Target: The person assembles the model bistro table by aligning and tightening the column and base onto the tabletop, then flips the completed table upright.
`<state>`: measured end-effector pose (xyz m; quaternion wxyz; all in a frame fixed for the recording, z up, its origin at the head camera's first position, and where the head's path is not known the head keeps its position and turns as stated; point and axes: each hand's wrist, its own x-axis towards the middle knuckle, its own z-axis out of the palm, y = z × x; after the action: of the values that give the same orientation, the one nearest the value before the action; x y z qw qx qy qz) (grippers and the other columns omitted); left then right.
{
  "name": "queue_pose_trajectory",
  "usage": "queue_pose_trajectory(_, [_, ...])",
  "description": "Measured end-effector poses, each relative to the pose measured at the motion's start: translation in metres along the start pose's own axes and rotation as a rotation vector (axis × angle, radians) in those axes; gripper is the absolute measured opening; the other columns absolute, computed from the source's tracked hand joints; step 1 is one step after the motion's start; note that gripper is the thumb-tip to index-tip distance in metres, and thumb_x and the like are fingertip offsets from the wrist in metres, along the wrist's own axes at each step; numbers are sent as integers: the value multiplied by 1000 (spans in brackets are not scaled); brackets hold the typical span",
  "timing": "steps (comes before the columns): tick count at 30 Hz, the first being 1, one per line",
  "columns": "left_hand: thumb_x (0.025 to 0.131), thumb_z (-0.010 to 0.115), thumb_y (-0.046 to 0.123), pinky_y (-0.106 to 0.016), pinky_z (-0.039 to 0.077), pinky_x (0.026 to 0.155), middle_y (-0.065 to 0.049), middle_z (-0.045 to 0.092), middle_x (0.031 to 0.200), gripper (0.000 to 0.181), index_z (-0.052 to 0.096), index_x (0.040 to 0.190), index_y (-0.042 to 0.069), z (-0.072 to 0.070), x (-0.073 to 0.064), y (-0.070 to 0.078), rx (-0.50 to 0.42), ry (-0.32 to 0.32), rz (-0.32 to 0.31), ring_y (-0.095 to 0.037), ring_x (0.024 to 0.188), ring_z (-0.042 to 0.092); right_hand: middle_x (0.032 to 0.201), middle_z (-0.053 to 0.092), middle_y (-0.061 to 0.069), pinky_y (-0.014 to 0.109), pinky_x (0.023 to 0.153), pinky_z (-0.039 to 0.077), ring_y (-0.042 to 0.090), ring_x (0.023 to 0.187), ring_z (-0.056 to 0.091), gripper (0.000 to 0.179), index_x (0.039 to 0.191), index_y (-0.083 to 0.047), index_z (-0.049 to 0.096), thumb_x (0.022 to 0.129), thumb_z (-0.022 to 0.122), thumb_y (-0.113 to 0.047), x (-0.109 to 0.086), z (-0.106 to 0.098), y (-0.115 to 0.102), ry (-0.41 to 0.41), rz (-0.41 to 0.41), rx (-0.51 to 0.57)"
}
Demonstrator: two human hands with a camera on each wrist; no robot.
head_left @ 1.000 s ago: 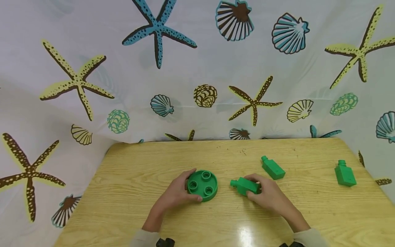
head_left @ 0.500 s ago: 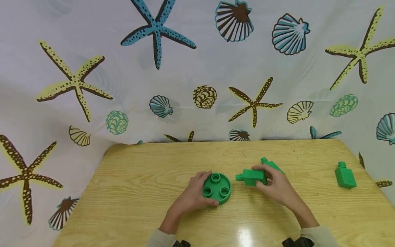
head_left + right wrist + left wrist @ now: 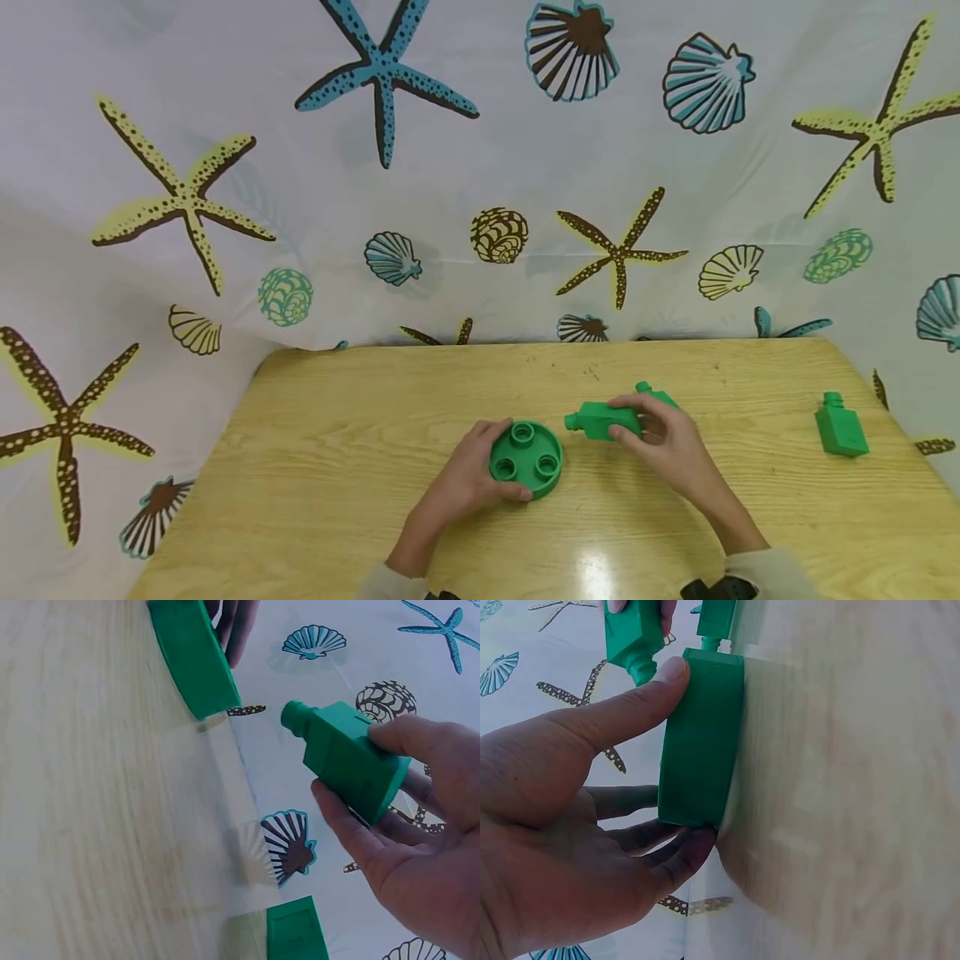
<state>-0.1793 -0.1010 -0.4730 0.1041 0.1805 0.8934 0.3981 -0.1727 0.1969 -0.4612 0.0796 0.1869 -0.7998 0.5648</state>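
Note:
A round green base with three ringed sockets on its upper face lies flat on the wooden table. My left hand grips its left side, thumb at the near rim and fingers around the far side. To the right, my right hand pinches a green bottle-shaped block by its bottom end. The block's narrow neck points left at the base, apart from it. In the right wrist view the block is held up off the tabletop. A second green bottle-shaped block is partly hidden behind my right hand.
A third green bottle-shaped block lies at the right side of the table. A white cloth printed with starfish and shells hangs behind the table and along its sides.
My left hand has slid the round base to the right. My right hand has lifted the block upward, then moved it slightly left, nearing the base, with the neck still pointing left.

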Motion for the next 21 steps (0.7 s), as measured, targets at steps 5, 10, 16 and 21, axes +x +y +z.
queue_pose_trajectory(5, [75,94,30,-56,44,108,-21,49,140,99,42,153,-3,2,-4,-2,29,14,-20,-39,130,49,120,67,19,28,80,60,12,105,69,34,128,2,65,94,73,-1,-1,9,4,43,-58,38])
queue_pose_trajectory(10, [75,95,27,-55,44,107,-22,50,137,98,42,152,-5,1,-3,-2,19,17,9,-38,127,51,123,66,21,26,81,60,11,105,69,42,133,1,57,94,72,2,-3,15,4,81,-44,83])
queue_pose_trajectory(16, [74,95,29,-54,44,107,-22,51,137,98,43,150,-6,5,0,-1,18,38,4,-37,127,50,130,62,19,28,81,60,13,109,67,43,134,-1,54,94,67,8,-5,23,5,29,-29,110])
queue_pose_trajectory(21, [75,95,27,-55,43,108,-21,51,138,97,43,151,-5,4,2,-2,8,39,23,-38,128,51,129,63,16,29,85,59,18,112,67,45,134,-3,54,93,70,6,-5,28,3,22,-19,128])
